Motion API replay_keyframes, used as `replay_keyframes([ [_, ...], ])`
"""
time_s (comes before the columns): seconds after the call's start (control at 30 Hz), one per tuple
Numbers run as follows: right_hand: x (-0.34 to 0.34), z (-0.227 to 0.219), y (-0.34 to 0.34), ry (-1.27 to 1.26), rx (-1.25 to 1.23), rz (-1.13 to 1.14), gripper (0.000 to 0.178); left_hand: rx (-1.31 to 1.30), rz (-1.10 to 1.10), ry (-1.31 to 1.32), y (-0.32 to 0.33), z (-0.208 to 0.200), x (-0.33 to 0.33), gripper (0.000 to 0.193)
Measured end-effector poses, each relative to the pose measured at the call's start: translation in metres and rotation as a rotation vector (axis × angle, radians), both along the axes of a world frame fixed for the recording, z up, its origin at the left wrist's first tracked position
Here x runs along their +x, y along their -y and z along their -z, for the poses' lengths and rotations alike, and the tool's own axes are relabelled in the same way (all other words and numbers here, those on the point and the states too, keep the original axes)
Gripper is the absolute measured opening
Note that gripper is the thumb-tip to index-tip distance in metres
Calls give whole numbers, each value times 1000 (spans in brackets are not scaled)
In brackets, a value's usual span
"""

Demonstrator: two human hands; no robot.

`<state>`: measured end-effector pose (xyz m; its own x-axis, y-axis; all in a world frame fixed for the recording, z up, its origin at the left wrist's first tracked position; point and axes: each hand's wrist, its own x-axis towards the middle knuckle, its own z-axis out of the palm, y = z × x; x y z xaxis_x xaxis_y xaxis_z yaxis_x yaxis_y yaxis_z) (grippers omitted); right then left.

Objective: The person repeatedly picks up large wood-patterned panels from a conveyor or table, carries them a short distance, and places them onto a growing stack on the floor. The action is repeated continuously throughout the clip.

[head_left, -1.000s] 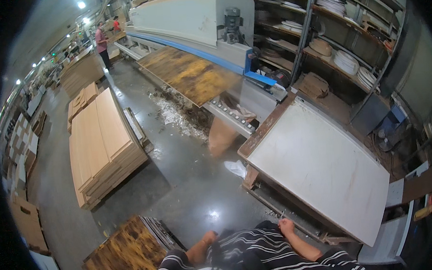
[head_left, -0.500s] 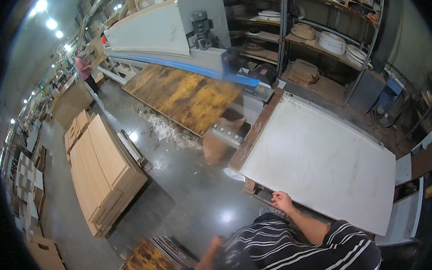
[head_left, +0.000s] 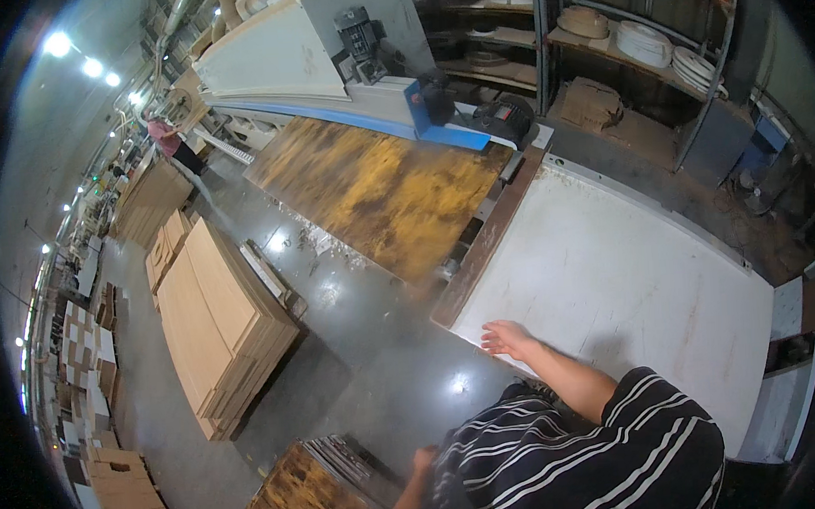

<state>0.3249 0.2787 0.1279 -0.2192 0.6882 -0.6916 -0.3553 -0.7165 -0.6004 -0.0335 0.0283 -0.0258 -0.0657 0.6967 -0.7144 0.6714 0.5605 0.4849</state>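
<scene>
My right hand (head_left: 509, 339) is open, fingers spread, over the near left edge of a white-topped table (head_left: 639, 270); nothing is in it. Lower down, beside my striped shirt, my left hand (head_left: 425, 458) hangs near a stack of mottled boards (head_left: 305, 495); its fingers are too small and partly hidden to make out. Beyond the table's brown edge strip (head_left: 494, 241), a long yellow-and-brown mottled board (head_left: 377, 192) lies along a machine with a blue rail (head_left: 327, 118). The board's right end is close to that strip and blurred.
A stack of pale wooden panels (head_left: 213, 320) stands on the grey floor at left. Metal shelves (head_left: 544, 54) with coiled white edging (head_left: 645, 44) stand at the back right. A person in a pink top (head_left: 166, 138) stands far off. Cardboard pieces (head_left: 125, 490) lie lower left.
The mottled board has slid right along the machine, toward the white table, covering the gap with rollers. My right hand has risen onto the table's edge and its fingers have spread. The view has shifted slightly.
</scene>
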Motion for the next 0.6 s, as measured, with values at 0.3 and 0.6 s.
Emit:
replay_keyframes([
  [0.3, -10, 3, -22, -257, -70, 80, 51, 105, 86, 8, 14, -1, 11, 29],
  [0.6, -2, -1, -2, -217, -54, 205, 81, 0, 125, -212, 9, -27, 50, 28],
])
